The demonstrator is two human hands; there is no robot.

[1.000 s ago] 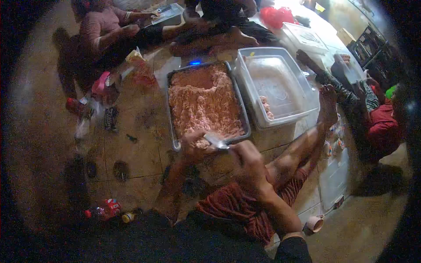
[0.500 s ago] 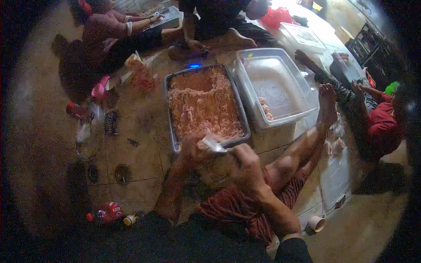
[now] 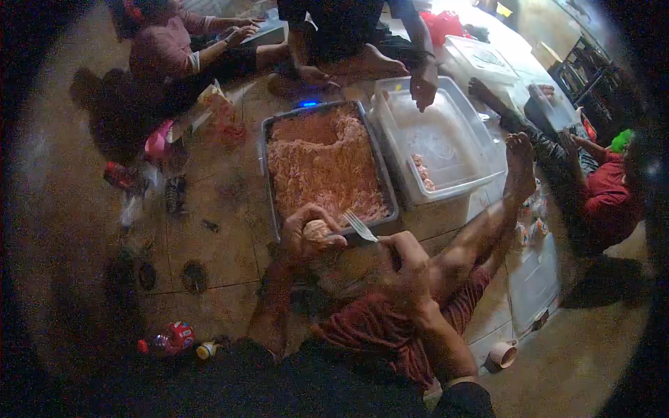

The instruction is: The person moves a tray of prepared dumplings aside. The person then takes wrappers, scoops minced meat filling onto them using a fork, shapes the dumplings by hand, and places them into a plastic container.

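Observation:
My left hand [image 3: 306, 239] is wrapped around a pale pink ball [image 3: 317, 233] with ridges on its surface, near the front edge of a dark-rimmed tray [image 3: 390, 184]. Pinkish crumbly mixture [image 3: 320, 171] fills the tray, lower at its far end. In my right hand [image 3: 406, 261] is a fork [image 3: 360, 226], its tines pointing up and left, a little apart from the ball. A clear plastic bin [image 3: 453, 191] stands to the right of the tray. Several pinkish balls [image 3: 423, 173] lie along its left side.
A co-worker's hand [image 3: 424, 87] hangs over the bin's far end. Other people sit at the upper left [image 3: 164, 49] and right [image 3: 606, 188]. A red bottle [image 3: 178, 336] lies lower left, a cup [image 3: 502, 354] lower right. My bare foot [image 3: 519, 157] is beside the bin.
The fork has come away from the ball, and my left hand has opened somewhat, showing the ball. A co-worker's arm now reaches over the clear bin.

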